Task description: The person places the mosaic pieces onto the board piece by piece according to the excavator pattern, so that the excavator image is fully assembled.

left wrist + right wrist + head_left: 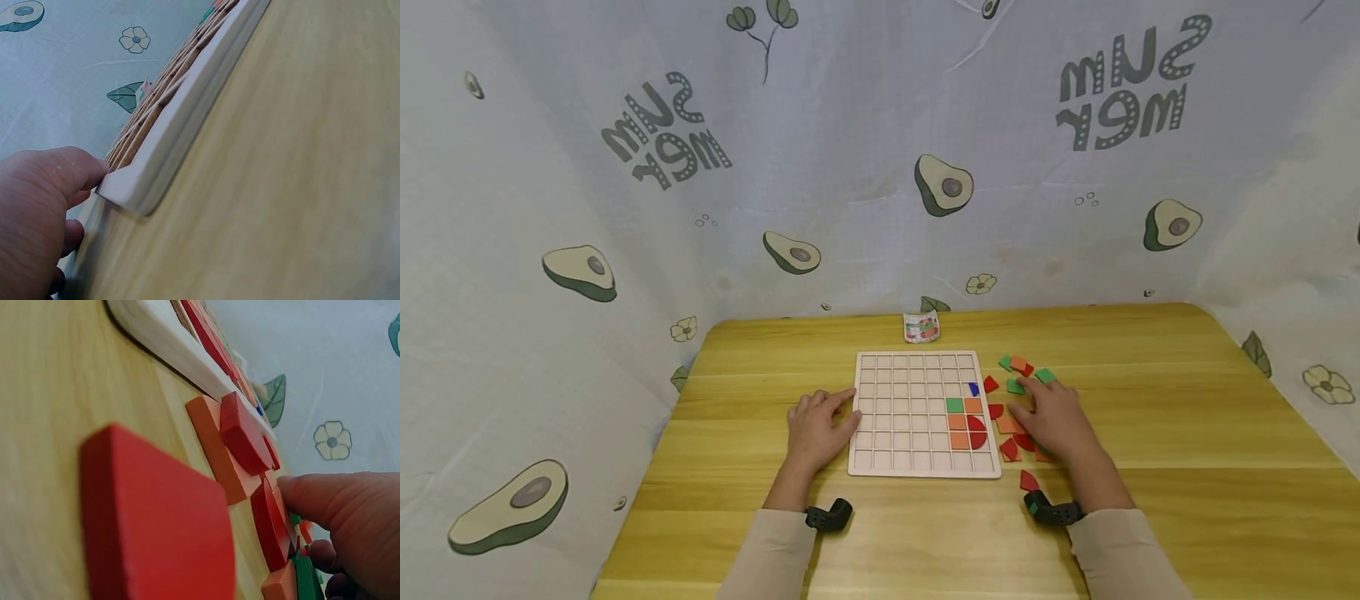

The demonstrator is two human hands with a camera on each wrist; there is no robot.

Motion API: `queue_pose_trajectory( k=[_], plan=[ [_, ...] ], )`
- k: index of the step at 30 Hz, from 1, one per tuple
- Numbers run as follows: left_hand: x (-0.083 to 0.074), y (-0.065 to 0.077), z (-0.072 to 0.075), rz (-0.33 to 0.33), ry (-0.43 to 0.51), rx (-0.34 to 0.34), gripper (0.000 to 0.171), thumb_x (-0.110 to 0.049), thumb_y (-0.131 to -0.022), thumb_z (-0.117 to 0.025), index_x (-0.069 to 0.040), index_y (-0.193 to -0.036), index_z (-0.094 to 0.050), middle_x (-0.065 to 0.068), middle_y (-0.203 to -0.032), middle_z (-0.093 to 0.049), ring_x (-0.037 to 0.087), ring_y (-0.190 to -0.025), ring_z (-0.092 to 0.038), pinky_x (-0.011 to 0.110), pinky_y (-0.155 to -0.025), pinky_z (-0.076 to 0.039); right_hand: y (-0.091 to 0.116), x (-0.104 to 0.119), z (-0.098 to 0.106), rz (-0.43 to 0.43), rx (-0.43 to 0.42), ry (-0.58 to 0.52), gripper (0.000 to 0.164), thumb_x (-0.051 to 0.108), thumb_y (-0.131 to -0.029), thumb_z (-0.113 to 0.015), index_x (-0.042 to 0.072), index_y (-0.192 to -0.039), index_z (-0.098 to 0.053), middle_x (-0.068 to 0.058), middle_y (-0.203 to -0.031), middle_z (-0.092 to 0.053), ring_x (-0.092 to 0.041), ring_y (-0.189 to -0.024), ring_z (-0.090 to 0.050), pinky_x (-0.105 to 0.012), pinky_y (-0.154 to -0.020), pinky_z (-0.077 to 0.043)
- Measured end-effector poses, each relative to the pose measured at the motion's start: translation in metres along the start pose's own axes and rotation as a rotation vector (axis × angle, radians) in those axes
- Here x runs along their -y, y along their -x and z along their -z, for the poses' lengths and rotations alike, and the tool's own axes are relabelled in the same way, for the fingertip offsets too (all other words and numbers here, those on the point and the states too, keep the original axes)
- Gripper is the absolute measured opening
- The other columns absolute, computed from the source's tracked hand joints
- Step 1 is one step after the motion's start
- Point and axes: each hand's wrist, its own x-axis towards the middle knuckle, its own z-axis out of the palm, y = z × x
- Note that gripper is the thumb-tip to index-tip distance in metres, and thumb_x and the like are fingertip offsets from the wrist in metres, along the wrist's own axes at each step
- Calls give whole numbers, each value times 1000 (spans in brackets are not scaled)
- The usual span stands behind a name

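A pale wooden grid board [898, 460] lies flat on the table. Along its right side are a green square [954, 405], several orange squares [957, 422], red rounded pieces [977, 424] and a small blue piece [973, 389]. My left hand [815, 429] touches the board's left edge with thumb and forefinger; in the left wrist view the thumb lies against a corner. Over the loose pieces right of the board is my right hand [1060, 418], thumb and forefinger apart, the forefinger by a green piece [1014, 387]. Its other fingers are partly hidden.
A small printed card [921, 327] stands behind the board. Loose red, orange and green pieces lie scattered and overlapping beside it, with one red piece [1028, 480] nearer the front. A patterned cloth [865, 167] hangs behind the wooden table [1210, 467].
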Motion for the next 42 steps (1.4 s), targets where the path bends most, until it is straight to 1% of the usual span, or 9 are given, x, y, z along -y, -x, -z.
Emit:
queue_pose_trajectory(
  k=[2, 6, 10, 16, 24, 31, 34, 38, 42],
  plan=[
    [0, 0, 0, -1, -1, -2, 43, -44, -93, -67, -29, -133, -70, -1, -97, -64, 20, -91, -49, 43, -83, -33, 0, 0, 0, -10, -1, -2, 54, 32, -98, -65, -1, -139, -56, -35, -132, -57, -54, -122, -47, -67, -104, -37],
    [1, 0, -1, 2, -4, -1, 43, -45, -93, -67, -29, -133, -70, 0, -100, -65, 20, -92, -50, 44, -83, -34, 0, -2, 0, -11, -18, -20, 44, 31, -98, -66, 0, -129, -61, -31, -120, -62, -52, -118, -50, -65, -100, -39],
    [1, 0, -1, 5, -4, 0, 43, -45, -93, -66, -29, -133, -69, -1, -100, -65, 20, -93, -50, 43, -83, -33, -1, -3, 0, -11, -31, -19, 43, 29, -98, -66, -1, -128, -61, -28, -112, -64, -52, -115, -52, -64, -99, -41],
    [0, 0, 0, 14, 5, 0, 42, -44, -93, -67, -30, -133, -70, -1, -99, -65, 20, -92, -50, 43, -84, -34, -1, -3, 2, -17, -28, -22, 35, 27, -99, -66, -1, -120, -63, -15, -89, -61, -41, -100, -55, -58, -91, -43],
    [0, 0, 0, 6, -3, -4, 43, -45, -93, -67, -29, -132, -70, -1, -100, -65, 20, -91, -50, 43, -83, -33, 0, -2, 5, -17, -21, -36, 36, 28, -97, -68, -3, -115, -65, -15, -90, -62, -39, -97, -56, -58, -91, -44],
    [-1, 0, 0, 9, -3, -3, 42, -44, -93, -67, -29, -132, -70, 0, -100, -65, 21, -93, -50, 44, -84, -34, -3, 17, 3, 7, 19, -90, 39, 28, -98, -68, -3, -121, -65, -10, -89, -68, -23, -83, -60, -47, -80, -54],
    [-2, 0, 1, 6, -5, -6, 42, -44, -93, -67, -29, -132, -70, 0, -100, -65, 20, -92, -50, 44, -84, -34, -3, 29, 0, 39, 55, -120, 37, 27, -97, -70, -2, -120, -66, -7, -90, -68, -20, -80, -59, -39, -74, -53],
    [-2, 0, 1, 5, -4, -8, 42, -44, -93, -67, -28, -132, -70, 1, -100, -66, 21, -93, -50, 45, -84, -35, -3, 42, -8, 84, 110, -153, 34, 27, -95, -73, 2, -117, -69, -3, -81, -58, -17, -72, -50, -29, -64, -42],
    [-3, 0, 1, 10, -7, -4, 43, -44, -93, -67, -28, -132, -70, 1, -101, -66, 21, -92, -50, 44, -84, -34, -3, 50, -17, 103, 124, -134, 32, 26, -93, -75, 5, -117, -72, -1, -83, -60, -16, -76, -51, -30, -68, -45]
  ],
)
